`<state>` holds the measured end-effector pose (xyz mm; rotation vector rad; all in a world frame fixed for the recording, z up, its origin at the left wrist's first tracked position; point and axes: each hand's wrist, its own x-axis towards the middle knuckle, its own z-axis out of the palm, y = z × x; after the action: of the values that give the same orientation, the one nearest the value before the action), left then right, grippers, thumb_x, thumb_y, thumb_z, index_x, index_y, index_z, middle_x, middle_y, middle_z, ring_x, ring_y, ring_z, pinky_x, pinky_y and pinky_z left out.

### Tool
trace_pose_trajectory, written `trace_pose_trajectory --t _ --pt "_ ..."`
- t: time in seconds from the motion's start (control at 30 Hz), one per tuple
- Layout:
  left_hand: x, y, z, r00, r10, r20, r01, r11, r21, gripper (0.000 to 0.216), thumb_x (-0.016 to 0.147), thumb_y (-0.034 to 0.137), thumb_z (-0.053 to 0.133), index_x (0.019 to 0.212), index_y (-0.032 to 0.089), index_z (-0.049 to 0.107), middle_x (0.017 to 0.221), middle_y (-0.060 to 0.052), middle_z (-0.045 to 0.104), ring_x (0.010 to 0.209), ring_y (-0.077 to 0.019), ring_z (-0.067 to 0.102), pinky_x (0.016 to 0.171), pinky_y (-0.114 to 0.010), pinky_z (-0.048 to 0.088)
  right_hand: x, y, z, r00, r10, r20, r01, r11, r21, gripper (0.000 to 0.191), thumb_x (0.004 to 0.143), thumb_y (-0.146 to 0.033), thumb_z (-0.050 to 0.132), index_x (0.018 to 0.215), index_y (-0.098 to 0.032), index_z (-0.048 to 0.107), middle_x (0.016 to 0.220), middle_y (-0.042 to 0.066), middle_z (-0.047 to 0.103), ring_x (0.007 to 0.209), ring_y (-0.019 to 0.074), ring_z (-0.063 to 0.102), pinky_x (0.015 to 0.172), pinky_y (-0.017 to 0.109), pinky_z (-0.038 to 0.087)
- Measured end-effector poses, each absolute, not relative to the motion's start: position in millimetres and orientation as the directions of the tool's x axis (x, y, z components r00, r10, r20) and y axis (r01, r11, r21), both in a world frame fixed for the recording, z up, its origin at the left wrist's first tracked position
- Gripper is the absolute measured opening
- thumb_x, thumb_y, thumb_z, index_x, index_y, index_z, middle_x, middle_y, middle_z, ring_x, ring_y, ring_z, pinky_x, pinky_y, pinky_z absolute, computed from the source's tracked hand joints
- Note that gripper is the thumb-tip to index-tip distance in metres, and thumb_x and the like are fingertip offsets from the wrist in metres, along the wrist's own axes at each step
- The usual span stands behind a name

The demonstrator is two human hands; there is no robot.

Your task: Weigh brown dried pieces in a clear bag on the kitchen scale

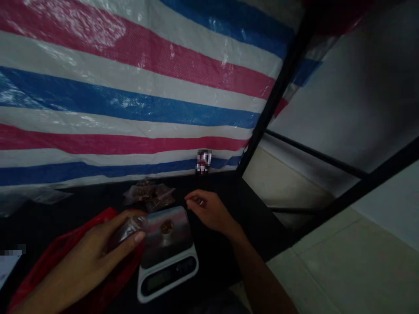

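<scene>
- Weighing in hand — left hand point(94, 257) pinches a small clear bag point(129, 229) beside the scale point(166, 257), a brown piece point(166, 226) on its platform.
- Right hand point(209, 211) hovers empty, fingers loosely curled; next calls for a steady bag mouth.

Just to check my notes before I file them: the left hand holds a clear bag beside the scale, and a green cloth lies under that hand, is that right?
Not quite: the cloth is red, not green, as the head view shows. The rest stands: the left hand holds a clear bag beside the scale.
</scene>
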<state>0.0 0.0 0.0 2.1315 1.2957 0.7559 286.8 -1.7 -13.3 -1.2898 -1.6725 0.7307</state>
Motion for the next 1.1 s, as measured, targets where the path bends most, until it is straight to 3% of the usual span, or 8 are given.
trace_pose_trajectory --t 0.27,0.4,0.5,0.73,0.9,1.0,1.1 --pt "1 -17 15 0.385 0.909 0.160 0.647 -0.389 0.655 0.065 0.086 0.068 0.049 0.120 0.019 0.074 0.124 -0.009 0.077 0.114 -0.0312 0.073 0.098 -0.038 0.059 262 -29 6 -0.117 0.962 0.246 0.274 0.270 -0.923 0.014 0.092 -0.020 0.064 0.101 -0.016 0.074 0.090 0.004 0.075 0.082 0.0147 0.068 0.074 0.026 0.051" --pt "8 -22 18 0.379 0.914 0.147 0.668 -0.380 0.640 0.067 0.085 0.071 0.047 0.114 0.017 0.075 0.117 -0.010 0.079 0.106 -0.0320 0.075 0.095 -0.040 0.061 270 -45 21 -0.238 0.953 0.189 0.304 0.258 -0.917 0.013 0.093 -0.019 0.063 0.098 -0.017 0.075 0.084 0.002 0.073 0.076 0.0133 0.066 0.069 0.024 0.049" --pt "14 -21 16 0.390 0.910 0.143 0.658 -0.384 0.648 0.068 0.084 0.073 0.048 0.116 0.019 0.073 0.120 -0.009 0.078 0.113 -0.0321 0.073 0.099 -0.041 0.058 283 -59 26 -0.336 0.930 0.151 0.323 0.265 -0.909 0.015 0.091 -0.016 0.063 0.099 -0.017 0.076 0.080 0.001 0.072 0.070 0.0123 0.064 0.064 0.022 0.048" --pt "27 -22 15 0.428 0.899 0.088 0.648 -0.374 0.664 0.073 0.086 0.077 0.046 0.119 0.016 0.069 0.127 -0.012 0.074 0.121 -0.0317 0.068 0.105 -0.041 0.054 337 -107 26 -0.229 0.960 0.162 0.118 0.192 -0.974 0.023 0.090 -0.022 0.063 0.108 -0.018 0.077 0.069 -0.003 0.062 0.061 0.0092 0.055 0.055 0.020 0.041" --pt "36 -22 12 0.453 0.889 0.071 0.651 -0.384 0.654 0.070 0.087 0.074 0.047 0.124 0.018 0.067 0.129 -0.010 0.074 0.121 -0.0298 0.068 0.107 -0.040 0.052 354 -120 28 -0.154 0.960 0.234 -0.050 0.229 -0.972 0.022 0.090 -0.027 0.064 0.106 -0.019 0.078 0.059 -0.005 0.053 0.053 0.0084 0.047 0.050 0.021 0.034" --pt "33 -18 8 0.446 0.893 0.059 0.676 -0.379 0.632 0.070 0.087 0.074 0.047 0.126 0.019 0.067 0.127 -0.009 0.074 0.121 -0.0297 0.068 0.105 -0.039 0.053 338 -102 21 -0.192 0.967 0.167 0.022 0.174 -0.985 0.020 0.092 -0.026 0.062 0.104 -0.019 0.078 0.064 -0.003 0.059 0.057 0.0093 0.053 0.052 0.021 0.038" --pt "26 -12 6 0.402 0.910 0.098 0.703 -0.376 0.603 0.071 0.085 0.075 0.048 0.124 0.020 0.068 0.121 -0.007 0.077 0.114 -0.0301 0.070 0.103 -0.039 0.054 315 -75 5 -0.176 0.975 0.139 0.172 0.169 -0.971 0.021 0.091 -0.014 0.060 0.102 -0.018 0.078 0.082 0.002 0.071 0.075 0.0127 0.066 0.067 0.025 0.049"
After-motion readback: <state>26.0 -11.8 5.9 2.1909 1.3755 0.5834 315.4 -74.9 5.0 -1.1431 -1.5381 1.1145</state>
